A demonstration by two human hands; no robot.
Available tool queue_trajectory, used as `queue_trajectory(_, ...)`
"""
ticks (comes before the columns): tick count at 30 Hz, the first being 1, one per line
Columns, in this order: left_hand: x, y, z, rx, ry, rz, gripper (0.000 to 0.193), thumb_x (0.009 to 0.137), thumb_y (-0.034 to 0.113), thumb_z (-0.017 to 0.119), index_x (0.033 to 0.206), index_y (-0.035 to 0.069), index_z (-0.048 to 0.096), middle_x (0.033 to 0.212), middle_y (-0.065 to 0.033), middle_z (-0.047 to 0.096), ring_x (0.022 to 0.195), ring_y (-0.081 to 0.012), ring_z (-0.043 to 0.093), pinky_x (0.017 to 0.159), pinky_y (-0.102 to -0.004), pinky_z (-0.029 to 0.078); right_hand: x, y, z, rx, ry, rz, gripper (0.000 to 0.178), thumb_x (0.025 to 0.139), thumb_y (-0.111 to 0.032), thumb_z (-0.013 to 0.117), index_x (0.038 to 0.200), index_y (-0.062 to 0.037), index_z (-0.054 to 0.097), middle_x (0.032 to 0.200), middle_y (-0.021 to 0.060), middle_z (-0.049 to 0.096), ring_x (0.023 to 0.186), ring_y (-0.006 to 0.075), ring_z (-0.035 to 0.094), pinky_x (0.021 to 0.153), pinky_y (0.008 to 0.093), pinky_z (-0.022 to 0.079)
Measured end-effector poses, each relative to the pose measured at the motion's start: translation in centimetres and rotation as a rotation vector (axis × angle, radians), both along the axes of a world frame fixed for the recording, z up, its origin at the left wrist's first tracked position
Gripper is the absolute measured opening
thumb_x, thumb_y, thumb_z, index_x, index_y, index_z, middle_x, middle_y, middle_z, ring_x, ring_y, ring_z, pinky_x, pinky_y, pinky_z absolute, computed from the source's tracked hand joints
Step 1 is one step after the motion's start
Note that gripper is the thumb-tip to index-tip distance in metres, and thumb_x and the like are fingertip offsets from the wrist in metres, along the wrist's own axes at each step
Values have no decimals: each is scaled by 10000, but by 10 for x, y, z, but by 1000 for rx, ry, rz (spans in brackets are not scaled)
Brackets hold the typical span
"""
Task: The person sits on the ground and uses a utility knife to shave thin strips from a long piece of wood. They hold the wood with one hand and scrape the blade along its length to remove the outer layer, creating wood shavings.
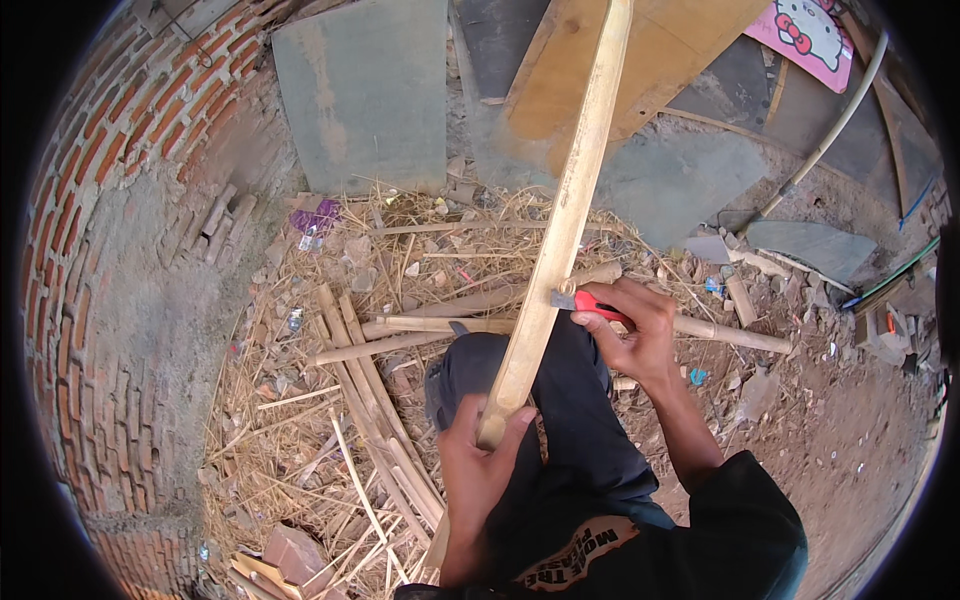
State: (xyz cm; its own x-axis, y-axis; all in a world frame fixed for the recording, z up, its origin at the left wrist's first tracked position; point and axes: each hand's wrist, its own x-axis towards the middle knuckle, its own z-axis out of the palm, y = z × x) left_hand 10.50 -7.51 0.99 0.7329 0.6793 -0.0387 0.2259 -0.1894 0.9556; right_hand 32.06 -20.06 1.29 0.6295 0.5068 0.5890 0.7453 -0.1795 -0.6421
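A long pale bamboo slat (565, 215) runs from my lap up and away toward the top of the view. My left hand (480, 462) grips its near end over my dark trouser leg (580, 420). My right hand (640, 335) holds a red-handled knife (590, 304), whose blade touches the slat's right edge about halfway along.
Split bamboo strips (375, 400) and shavings litter the ground to the left. Round bamboo poles (730, 335) lie behind my knee. A curved brick wall (120, 230) stands at left. Grey slabs (365, 95), a wooden board (660, 50), a white pipe (835, 125) and a pink cartoon panel (805, 35) are beyond.
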Motion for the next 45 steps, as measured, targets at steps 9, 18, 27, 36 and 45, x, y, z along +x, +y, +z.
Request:
queue_trajectory(9, -7, 11, -1, 80, 39, 32, 266, 945, 196, 858, 974, 11, 670, 736, -69, 713, 618, -90, 622, 563, -282, 470, -1, 8, -8, 21, 60, 68, 271, 823, -177, 907, 1042, -43, 821, 769, 109, 723, 613, 237, 681, 575, 342, 518)
queue_trajectory(18, -7, 12, 1, 152, 60, 40, 237, 970, 186, 833, 933, 18, 670, 662, 22, 625, 599, -12, 493, 524, -230, 362, -2, 8, -9, 32, 18, 77, 266, 833, -180, 900, 1049, -47, 822, 779, 104, 718, 614, 240, 684, 564, 345, 519)
queue_trajectory(27, -6, 12, 4, 152, 72, 35, 266, 963, 212, 841, 910, 25, 659, 654, -21, 639, 577, -53, 534, 519, -261, 393, 5, 5, -12, 47, 138, 158, 264, 846, -168, 896, 1048, -20, 813, 795, 108, 730, 639, 198, 674, 574, 311, 501)
queue_trajectory(36, -3, 10, 1, 172, 66, 10, 282, 951, 221, 852, 904, 27, 653, 653, -76, 663, 554, -111, 599, 515, -297, 437, -4, 1, -11, 27, 106, 146, 258, 845, -161, 898, 1044, -19, 817, 800, 119, 731, 648, 214, 682, 587, 320, 521)
queue_trajectory(45, -7, 9, 4, 88, 82, -21, 235, 961, 177, 837, 926, 18, 668, 669, -14, 628, 600, -55, 530, 530, -265, 389, 1, -1, -9, 19, 11, 113, 272, 812, -162, 915, 1036, -36, 825, 796, 105, 742, 635, 222, 706, 575, 323, 533)
